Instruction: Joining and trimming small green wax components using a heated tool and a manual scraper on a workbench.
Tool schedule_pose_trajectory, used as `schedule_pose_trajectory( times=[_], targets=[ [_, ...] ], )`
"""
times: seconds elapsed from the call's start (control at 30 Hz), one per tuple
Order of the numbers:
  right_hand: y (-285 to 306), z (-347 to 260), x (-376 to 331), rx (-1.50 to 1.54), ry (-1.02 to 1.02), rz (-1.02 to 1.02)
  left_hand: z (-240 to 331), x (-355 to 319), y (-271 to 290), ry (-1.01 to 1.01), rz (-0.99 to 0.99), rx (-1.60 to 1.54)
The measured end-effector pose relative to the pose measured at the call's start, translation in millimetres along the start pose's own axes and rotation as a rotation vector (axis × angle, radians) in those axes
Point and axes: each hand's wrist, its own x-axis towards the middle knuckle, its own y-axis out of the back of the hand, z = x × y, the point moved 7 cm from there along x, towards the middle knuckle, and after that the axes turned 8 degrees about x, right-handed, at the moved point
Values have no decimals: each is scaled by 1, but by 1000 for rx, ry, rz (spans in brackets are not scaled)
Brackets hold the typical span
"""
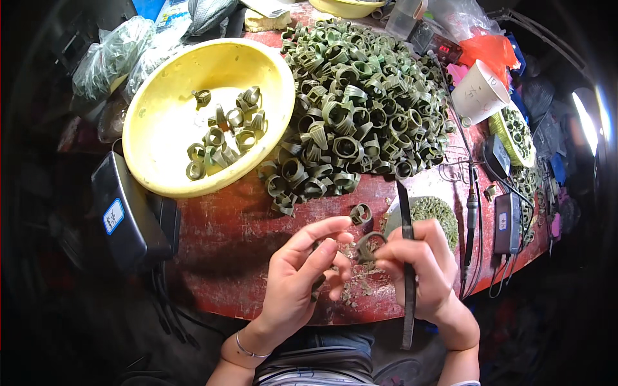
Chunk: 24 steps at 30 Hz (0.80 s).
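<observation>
My left hand and my right hand meet over the front of a worn red table. Between their fingertips sits a small green wax ring, pinched from both sides. My right hand also grips a long dark file that runs upright through its fingers. One loose green ring lies on the table just beyond my fingers. A big heap of green rings fills the table's far middle. A yellow bowl at the left holds several more rings.
A black box with a blue label sits at the table's left edge. A white paper cup, a small yellow basket of rings, a pen-shaped tool on a cable and small black devices crowd the right side. Green shavings lie near my right hand.
</observation>
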Motion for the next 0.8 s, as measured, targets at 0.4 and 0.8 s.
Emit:
schedule_pose_trajectory(
  times=[0.4,0.8],
  targets=[
    [20,-11,-20,20,91,158,-12,-6,-22,159,-349,-13],
    [0,6,-60,647,-527,419,8,-7,-13,-356,-336,345]
  ],
)
